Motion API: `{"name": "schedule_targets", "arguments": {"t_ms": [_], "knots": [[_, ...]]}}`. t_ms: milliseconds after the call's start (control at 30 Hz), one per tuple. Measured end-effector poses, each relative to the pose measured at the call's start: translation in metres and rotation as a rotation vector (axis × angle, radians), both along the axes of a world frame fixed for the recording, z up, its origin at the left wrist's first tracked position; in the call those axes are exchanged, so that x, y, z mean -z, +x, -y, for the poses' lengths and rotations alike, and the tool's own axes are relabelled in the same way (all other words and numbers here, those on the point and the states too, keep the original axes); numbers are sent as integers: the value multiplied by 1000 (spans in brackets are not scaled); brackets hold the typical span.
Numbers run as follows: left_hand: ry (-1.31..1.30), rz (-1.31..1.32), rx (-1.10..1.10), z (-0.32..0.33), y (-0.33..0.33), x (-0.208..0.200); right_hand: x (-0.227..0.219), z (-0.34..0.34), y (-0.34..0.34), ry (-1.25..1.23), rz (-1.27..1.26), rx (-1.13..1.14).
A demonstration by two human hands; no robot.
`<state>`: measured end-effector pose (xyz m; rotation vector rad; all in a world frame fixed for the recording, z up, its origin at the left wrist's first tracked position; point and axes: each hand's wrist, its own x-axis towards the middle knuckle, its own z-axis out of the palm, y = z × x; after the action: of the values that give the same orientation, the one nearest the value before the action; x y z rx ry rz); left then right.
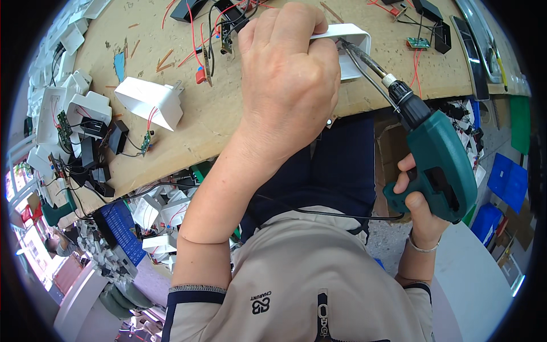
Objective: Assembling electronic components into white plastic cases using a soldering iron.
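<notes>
My left hand (290, 85) is closed on the near-left side of a white plastic housing (360, 40) at the top of the worktable. Its fingertips are hidden behind the knuckles. In my right hand (420, 208) is a dark green pistol-shaped soldering gun (447, 157), fingers wrapped round its handle. The gun's metal tip and thin feed tube reach into the housing's open side, and the very end is hard to make out there. A black cord runs left from the handle across my lap.
Another white housing (154, 102) lies on the cardboard-covered table (211, 128), beside a small green circuit board (146, 141) with wires. Black boxes and wired boards lie along the far edge. White casings (54, 114) pile up at left, near a second green tool (60, 210).
</notes>
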<state>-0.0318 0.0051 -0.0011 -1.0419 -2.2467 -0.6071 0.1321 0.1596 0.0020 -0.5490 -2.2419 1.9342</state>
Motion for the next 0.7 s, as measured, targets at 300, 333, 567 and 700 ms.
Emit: {"name": "schedule_targets", "arguments": {"t_ms": [300,333,567,700], "knots": [[335,-319,212,-9,-15,16,-3,3,1,19,0,40],[16,9,30,-2,-1,1,-4,4,1,19,-2,38],[0,21,3,1,1,-1,-7,4,2,61,39,21],[7,40,8,1,0,-1,-7,6,3,56,17,32]]}}
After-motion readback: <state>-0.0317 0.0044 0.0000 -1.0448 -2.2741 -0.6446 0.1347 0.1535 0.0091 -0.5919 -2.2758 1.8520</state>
